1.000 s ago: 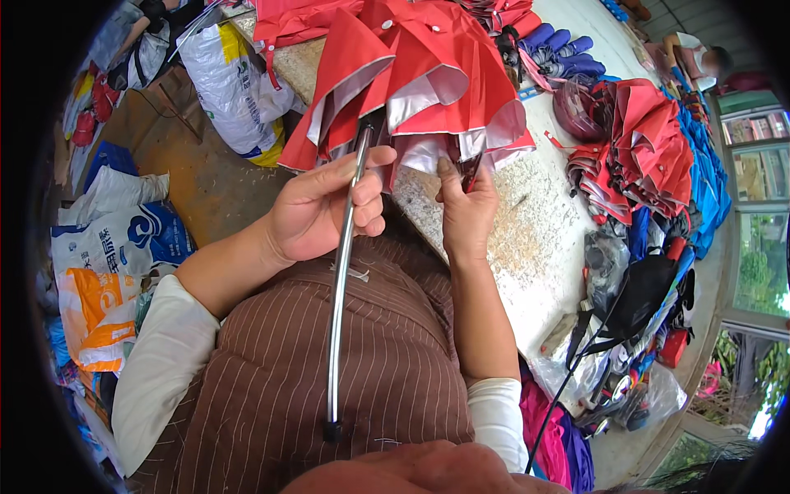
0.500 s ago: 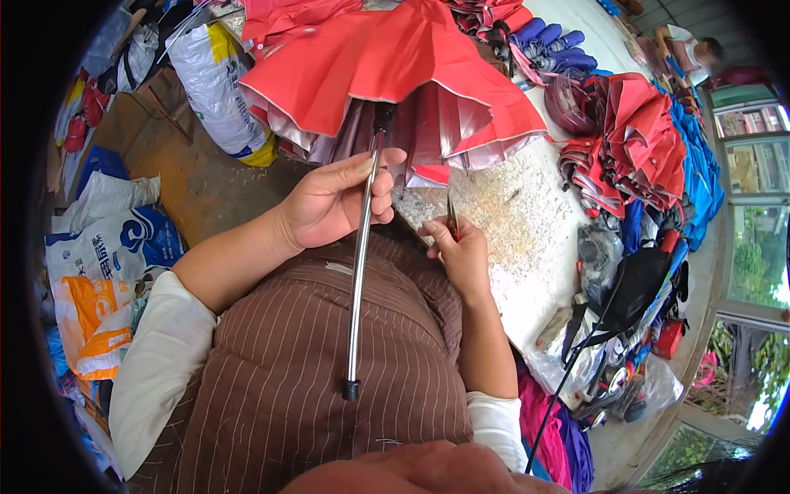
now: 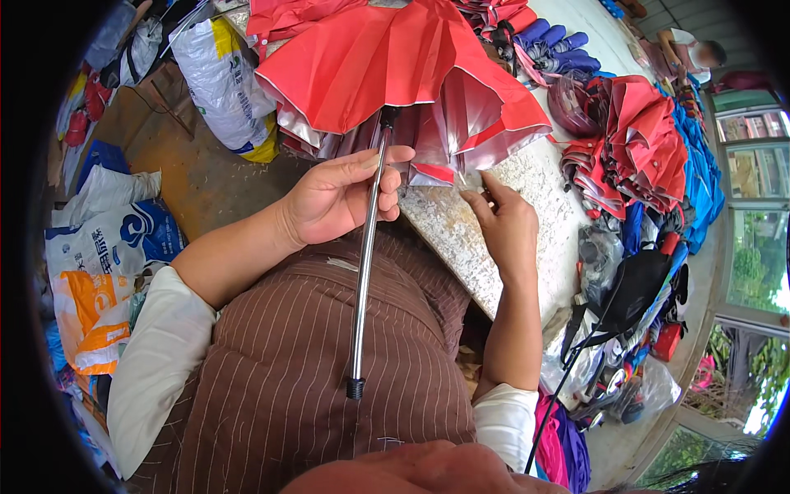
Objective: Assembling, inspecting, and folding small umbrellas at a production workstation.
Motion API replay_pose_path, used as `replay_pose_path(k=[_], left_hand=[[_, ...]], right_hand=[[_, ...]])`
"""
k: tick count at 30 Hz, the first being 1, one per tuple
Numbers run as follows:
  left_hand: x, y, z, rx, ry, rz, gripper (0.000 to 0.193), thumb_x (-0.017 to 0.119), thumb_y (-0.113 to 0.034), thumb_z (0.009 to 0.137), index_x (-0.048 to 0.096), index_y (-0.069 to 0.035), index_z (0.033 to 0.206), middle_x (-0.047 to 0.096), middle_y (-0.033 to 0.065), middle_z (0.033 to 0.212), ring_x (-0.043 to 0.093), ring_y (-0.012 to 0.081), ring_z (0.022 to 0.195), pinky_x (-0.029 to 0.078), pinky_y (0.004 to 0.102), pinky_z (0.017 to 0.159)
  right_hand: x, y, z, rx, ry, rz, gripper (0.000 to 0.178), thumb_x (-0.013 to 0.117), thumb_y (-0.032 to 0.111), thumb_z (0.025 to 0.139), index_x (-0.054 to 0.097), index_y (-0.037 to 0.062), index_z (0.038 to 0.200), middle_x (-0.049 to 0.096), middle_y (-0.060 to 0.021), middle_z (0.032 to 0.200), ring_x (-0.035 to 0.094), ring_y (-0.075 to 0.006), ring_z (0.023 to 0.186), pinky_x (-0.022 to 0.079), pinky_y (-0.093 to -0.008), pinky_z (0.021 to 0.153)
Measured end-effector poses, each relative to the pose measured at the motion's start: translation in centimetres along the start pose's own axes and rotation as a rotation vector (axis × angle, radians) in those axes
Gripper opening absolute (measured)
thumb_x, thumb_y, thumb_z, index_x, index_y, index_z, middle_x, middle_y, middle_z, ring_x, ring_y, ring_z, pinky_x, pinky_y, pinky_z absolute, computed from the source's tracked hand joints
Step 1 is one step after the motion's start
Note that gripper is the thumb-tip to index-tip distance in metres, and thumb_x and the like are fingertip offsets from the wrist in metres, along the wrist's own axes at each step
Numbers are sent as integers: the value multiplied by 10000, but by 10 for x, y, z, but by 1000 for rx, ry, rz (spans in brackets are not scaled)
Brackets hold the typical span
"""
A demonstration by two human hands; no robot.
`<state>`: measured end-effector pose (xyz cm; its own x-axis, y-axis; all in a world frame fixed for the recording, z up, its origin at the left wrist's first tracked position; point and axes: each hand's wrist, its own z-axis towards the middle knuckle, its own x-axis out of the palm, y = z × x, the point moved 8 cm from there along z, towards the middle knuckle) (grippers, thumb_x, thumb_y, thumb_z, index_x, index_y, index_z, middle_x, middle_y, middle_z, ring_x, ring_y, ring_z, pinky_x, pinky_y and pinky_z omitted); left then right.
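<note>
A red umbrella [image 3: 374,70] with a silver lining hangs half-folded in front of me, its canopy at the top and its metal shaft [image 3: 363,305] running down toward my apron. My left hand [image 3: 346,193] grips the shaft below the canopy between thumb and fingers. The shaft's lower end has a black ribbed tip [image 3: 355,389] and no handle. Close to the canopy's lower right edge, my right hand [image 3: 508,224] has its thumb and fingers curled together beside a small pale tip. Whatever lies inside those fingers is hidden.
The worn white table [image 3: 461,226] carries more folded red umbrellas [image 3: 638,136] at right and purple ones [image 3: 551,45] behind. A black pouch [image 3: 629,288] and plastic bags lie along its right side. Sacks [image 3: 222,86] stand at left. Another person [image 3: 691,53] is at far right.
My right hand has moved right and up toward the canopy edge; the small dark tool visible in it earlier no longer shows. The canopy has shifted slightly right, with my left hand still on the shaft.
</note>
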<state>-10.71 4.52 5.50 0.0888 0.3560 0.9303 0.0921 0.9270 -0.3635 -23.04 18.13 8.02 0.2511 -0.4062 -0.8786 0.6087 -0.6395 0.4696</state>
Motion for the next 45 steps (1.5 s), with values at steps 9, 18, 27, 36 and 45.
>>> replay_pose_path(k=[9, 18, 27, 36, 45], left_hand=[[-3, 3, -1, 8, -10, 15, 371, 433, -160, 921, 398, -7, 1258, 544, 66, 882, 555, 169, 793, 451, 350, 781], [-8, 16, -4, -36, -149, 83, 409, 451, -186, 918, 364, -52, 1294, 502, 30, 767, 485, 145, 686, 408, 327, 709], [-9, 15, -11, -49, -138, 64, 429, 465, -206, 914, 349, -50, 1296, 568, 72, 850, 565, 183, 750, 453, 361, 733], [8, 21, -22, -137, -248, 146, 458, 473, -201, 910, 311, -35, 1304, 560, 67, 802, 576, 201, 635, 493, 366, 649], [24, -55, -17, 9, -199, 162, 421, 324, -231, 963, 266, -113, 1363, 294, -31, 539, 318, 59, 375, 304, 196, 357]], right_hand=[[15, 26, -35, -151, 328, -126, 334, 649, 300, 773, 637, 63, 1009, 635, -131, 755, 612, -253, 641, 469, -327, 616], [-3, 1, -27, 104, -81, -20, 333, 644, 317, 775, 628, 75, 1003, 627, -111, 725, 609, -285, 645, 467, -363, 603], [14, -24, -16, 189, -57, -164, 356, 590, 362, 806, 644, 79, 1015, 639, -156, 768, 616, -318, 701, 463, -371, 645], [21, -127, -50, 384, -111, -224, 334, 589, 378, 795, 649, 104, 978, 622, -136, 686, 609, -318, 665, 470, -406, 637], [-9, -145, -44, 191, -500, -202, 765, 647, 414, 763, 317, 13, 1325, 427, -251, 1242, 457, -357, 1112, 388, -438, 917]])
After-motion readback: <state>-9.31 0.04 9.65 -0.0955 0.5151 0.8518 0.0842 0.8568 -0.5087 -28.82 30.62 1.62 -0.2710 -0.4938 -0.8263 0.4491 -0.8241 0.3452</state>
